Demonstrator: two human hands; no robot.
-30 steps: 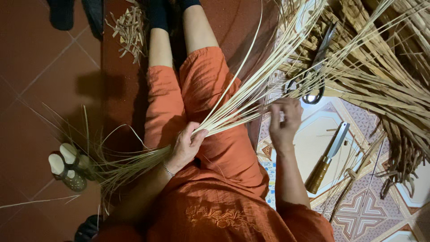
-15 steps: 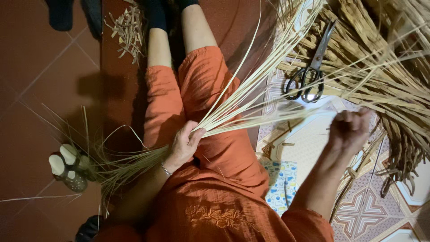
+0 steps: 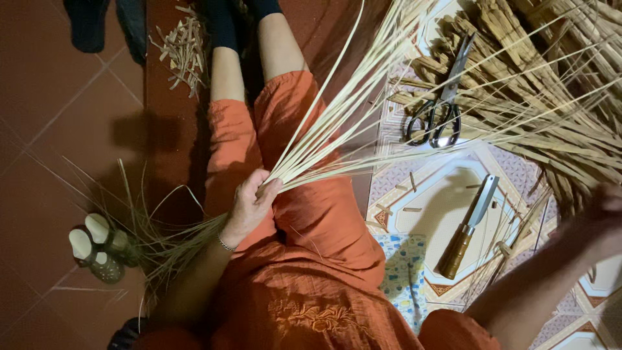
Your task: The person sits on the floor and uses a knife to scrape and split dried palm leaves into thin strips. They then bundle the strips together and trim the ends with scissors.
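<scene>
L hand: grip clamped round 1 bundle of pale split strips, held over the lap, strips fanning up and to the right, tails trailing to the floor on the left. R hand: blurred at right edge, near the dry-strip heap; grip state can't tell. On the patterned floor tiles: 1 pr black-handled scissors, 1 knife w/ wooden handle. 1 pr sandals far left. Offcut pile by the feet.

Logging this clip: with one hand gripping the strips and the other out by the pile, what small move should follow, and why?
Probably the right hand takes one strip from the pile: it is blurred beside it, grip unclear, while the left hand clamps the fanned strips.
</scene>
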